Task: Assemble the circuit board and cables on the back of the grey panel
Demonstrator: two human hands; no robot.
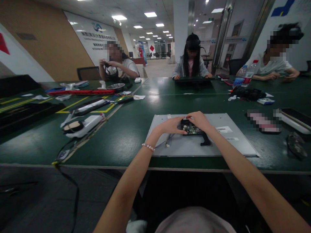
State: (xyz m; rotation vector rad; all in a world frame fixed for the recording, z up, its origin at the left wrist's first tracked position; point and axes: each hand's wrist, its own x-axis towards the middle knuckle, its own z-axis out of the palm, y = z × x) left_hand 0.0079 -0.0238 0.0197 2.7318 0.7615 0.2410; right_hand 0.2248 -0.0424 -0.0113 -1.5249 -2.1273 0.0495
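Note:
A green circuit board in a black frame lies over a flat light-grey panel in front of me. My left hand grips the board's left side, with its thumb at the near edge and its fingers at the far edge. At the far edge, my right hand is closed in a pinch; its fingertips hide what is between them. A black bracket-like arm sticks out from the frame towards me. Thin wires run over the panel to the left of the board. White labels are on the panel's right half.
To the right lie a pink phone, a dark-topped white case and glasses. Bottles stand farther back. A white device and red strips lie left. Several people sit across the green table.

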